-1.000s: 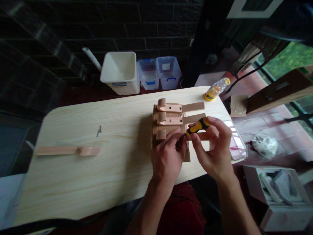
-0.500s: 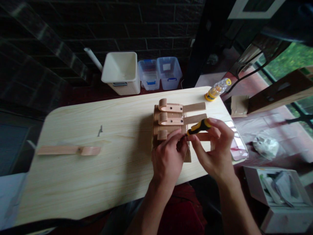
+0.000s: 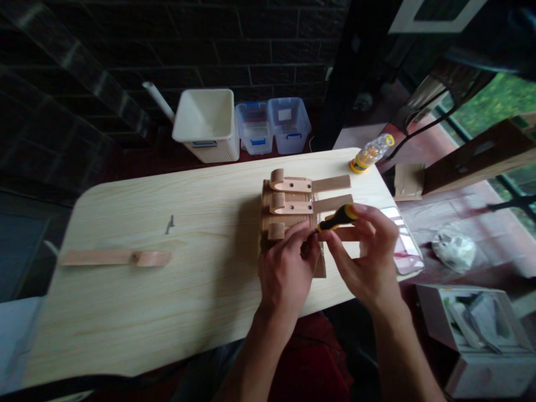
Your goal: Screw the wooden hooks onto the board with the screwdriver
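A yellow-and-black screwdriver [image 3: 337,217] is gripped by its handle in my right hand [image 3: 371,257], its tip pointing down and left. My left hand [image 3: 288,262] is closed, thumb and finger pinched at the screwdriver's tip; what sits between them is hidden. Beneath both hands is a cardboard box [image 3: 266,223] with three curved wooden pieces lying across it. The far wooden piece [image 3: 299,185] and the middle wooden piece [image 3: 298,207] each show two dark holes or screw heads. My left hand covers most of the near wooden piece [image 3: 276,230].
On the table [image 3: 201,223] at left lie another wooden piece [image 3: 100,257] and a couple of screws [image 3: 170,224]. A clear bottle with yellow cap [image 3: 372,153] stands at the far right corner; a phone-like flat object [image 3: 404,243] lies at the right edge. Bins [image 3: 205,117] stand behind.
Both hands hold nearly the same pose; the screwdriver handle has turned or tilted slightly. The whole view has shifted a touch.
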`<state>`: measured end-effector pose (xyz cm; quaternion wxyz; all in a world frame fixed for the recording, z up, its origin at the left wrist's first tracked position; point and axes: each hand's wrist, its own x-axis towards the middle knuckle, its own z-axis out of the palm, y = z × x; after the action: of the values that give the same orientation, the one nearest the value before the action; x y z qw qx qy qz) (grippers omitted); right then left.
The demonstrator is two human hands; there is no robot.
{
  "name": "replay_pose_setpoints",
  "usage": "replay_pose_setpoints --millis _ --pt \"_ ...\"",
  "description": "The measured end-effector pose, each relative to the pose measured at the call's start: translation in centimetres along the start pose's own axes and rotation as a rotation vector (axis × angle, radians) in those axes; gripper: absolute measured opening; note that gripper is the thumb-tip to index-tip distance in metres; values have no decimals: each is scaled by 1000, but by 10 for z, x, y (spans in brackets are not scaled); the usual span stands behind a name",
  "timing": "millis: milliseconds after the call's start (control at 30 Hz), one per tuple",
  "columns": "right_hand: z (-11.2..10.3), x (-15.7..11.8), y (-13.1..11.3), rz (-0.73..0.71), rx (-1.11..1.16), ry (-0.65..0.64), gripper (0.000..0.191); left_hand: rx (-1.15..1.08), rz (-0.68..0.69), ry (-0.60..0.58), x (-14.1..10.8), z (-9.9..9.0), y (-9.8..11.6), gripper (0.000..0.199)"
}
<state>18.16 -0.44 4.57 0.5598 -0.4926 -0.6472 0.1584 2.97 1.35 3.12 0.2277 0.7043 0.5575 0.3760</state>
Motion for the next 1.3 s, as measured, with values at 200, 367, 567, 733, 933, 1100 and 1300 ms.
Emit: replay_pose_setpoints --millis 200,367,567,733,933,1100,1300 --pt "0 -1 -2 -8 -29 -12 80 7 -48 -58 0 -1 1 21" --pt "0 -2 -1 9 -30 -4 79 -17 -37 -48 0 -1 1 16" --pt "1 -1 -1 4 -22 3 78 -15 -36 -35 0 0 0 17" --pt "1 0 1 -12 -16 0 81 -15 -28 -31 0 0 0 17" --pt "0 -2 2 7 -17 4 83 -12 -44 -50 0 -1 1 20" --pt "-2 -4 0 53 5 -23 78 -19 -42 -52 0 -1 1 18" --pt "-2 -2 0 28 -2 -7 79 -19 -16 -11 0 2 -1 16"
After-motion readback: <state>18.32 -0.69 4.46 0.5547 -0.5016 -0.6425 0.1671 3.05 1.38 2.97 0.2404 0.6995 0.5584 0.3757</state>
